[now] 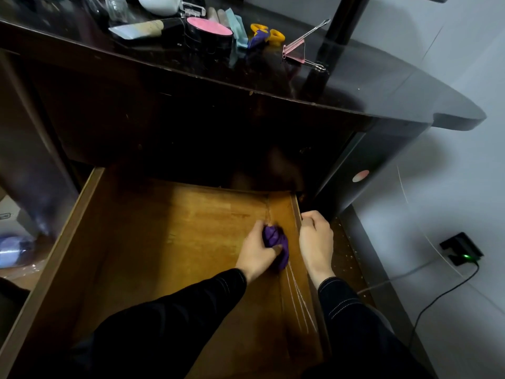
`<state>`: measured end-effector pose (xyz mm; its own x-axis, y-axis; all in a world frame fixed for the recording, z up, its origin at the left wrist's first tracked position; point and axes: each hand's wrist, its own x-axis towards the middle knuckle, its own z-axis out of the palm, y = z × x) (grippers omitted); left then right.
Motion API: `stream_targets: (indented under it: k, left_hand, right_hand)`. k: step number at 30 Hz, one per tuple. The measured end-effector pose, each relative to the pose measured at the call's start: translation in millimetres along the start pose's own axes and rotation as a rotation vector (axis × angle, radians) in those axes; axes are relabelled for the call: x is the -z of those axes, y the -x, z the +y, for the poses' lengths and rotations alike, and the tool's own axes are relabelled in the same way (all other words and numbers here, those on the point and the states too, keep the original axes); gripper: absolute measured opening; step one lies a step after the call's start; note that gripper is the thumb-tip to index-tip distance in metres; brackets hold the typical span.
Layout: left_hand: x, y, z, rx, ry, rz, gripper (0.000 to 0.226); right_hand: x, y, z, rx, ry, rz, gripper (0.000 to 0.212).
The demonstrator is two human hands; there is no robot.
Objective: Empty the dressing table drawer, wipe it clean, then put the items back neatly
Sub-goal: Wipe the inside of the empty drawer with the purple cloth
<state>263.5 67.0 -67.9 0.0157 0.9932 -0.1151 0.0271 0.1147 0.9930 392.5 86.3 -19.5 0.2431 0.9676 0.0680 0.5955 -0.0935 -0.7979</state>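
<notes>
Drawer: the wooden dressing table drawer (164, 236) stands pulled well out from under the dark, glossy table (382, 86), its orange-brown floor in the light.
Cloth: a bunched purple cloth (276, 240) sits on the drawer floor, toward the back and close against the right wall.
Left hand: the left hand (257, 250), reaching in from a black sleeve, grips the cloth. Its fingers are curled tight round the wad and the thumb (277, 249) presses on the near side. The cloth bulges out past the thumb toward the right wall.
Right hand: the right hand (317, 239) holds the drawer's right wall, its fingers (306, 218) hooked over the top edge. Only the wall separates it from the cloth.
Table top: a round black tin with a pink lid (209, 30), yellow-handled scissors (266, 35) and a pink binder clip (297, 51) lie in a row near the back.
Floor: a black charger (461, 248) shows a green light at the right, its cable (437, 299) trailing across pale flooring.
</notes>
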Motion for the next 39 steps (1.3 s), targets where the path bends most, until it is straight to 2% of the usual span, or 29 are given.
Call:
stream_targets:
  k: [2, 5, 9, 11, 15, 22, 24, 26, 28, 34, 39]
  left_hand:
    - [5, -1, 0, 0.069, 0.022, -0.008, 0.04]
    - [7, -8, 19, -0.053, 0.113, 0.028, 0.037]
    - [-2, -8, 32, -0.208, 0.176, 0.045, 0.041]
    - [-3, -4, 20, -0.178, 0.113, 0.021, 0.041]
    - [5, 0, 5, -0.008, -0.025, -0.055, 0.038]
    - [3, -6, 35, -0.197, 0.169, 0.031, 0.043]
    - [0, -1, 23, -0.166, 0.087, 0.021, 0.044]
    - [0, 5, 8, -0.061, -0.064, -0.031, 0.045]
    - [2, 9, 0, 0.024, -0.104, -0.085, 0.046]
    - [3, 10, 16, -0.142, 0.025, -0.096, 0.047]
    - [4, 19, -8, -0.063, -0.214, -0.14, 0.044]
  right_hand:
    - [3, 3, 3, -0.045, -0.085, -0.091, 0.023]
    - [9, 19, 16, -0.093, -0.164, -0.208, 0.027]
    - [13, 36, 24, -0.06, -0.165, -0.175, 0.03]
    - [13, 36, 22, -0.066, -0.175, -0.161, 0.03]
    - [13, 37, 23, -0.117, -0.167, -0.15, 0.036]
    - [13, 38, 25, -0.114, -0.183, -0.114, 0.03]
    - [13, 38, 24, -0.122, -0.191, -0.115, 0.032]
    - [14, 38, 23, -0.132, -0.2, -0.124, 0.034]
    - [15, 39, 24, -0.127, -0.203, -0.124, 0.036]
    - [12, 38, 26, -0.131, -0.198, -0.107, 0.034]
    - [15, 39, 26, -0.134, -0.215, -0.117, 0.036]
